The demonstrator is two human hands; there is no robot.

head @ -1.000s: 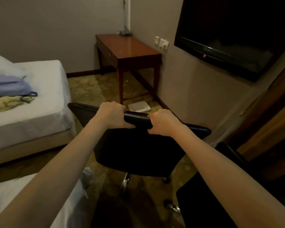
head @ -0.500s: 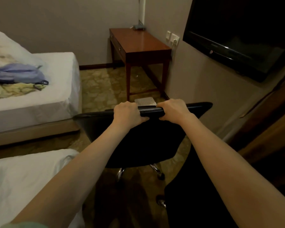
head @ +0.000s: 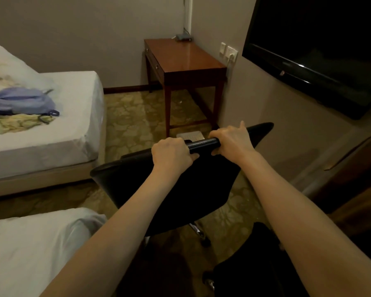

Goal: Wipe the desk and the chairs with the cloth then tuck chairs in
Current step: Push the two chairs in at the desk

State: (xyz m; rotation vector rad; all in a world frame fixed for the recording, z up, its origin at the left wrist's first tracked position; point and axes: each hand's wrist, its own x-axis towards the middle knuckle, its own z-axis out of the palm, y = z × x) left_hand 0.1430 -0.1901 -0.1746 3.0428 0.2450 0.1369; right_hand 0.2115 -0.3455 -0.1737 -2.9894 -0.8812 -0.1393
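Two hands grip the top edge of a black chair, facing the desk.

From the head view, the left hand (head: 172,156) and right hand (head: 231,142) sit close together at centre frame, fingers curled round the top bar of the black chair (head: 201,185), one finger of the right hand lifted. The wooden desk (head: 186,58) stands at 12 o'clock against the wall, well apart from the chair, with a small grey device (head: 183,37) at its far edge and a flat pale object (head: 190,135) on the floor under it. A second dark chair (head: 255,264) is at 5 o'clock. A purple bag (head: 19,101) lies on the bed (head: 62,125) at 10 o'clock; its contents cannot be seen. A television (head: 319,43) hangs at 2 o'clock.
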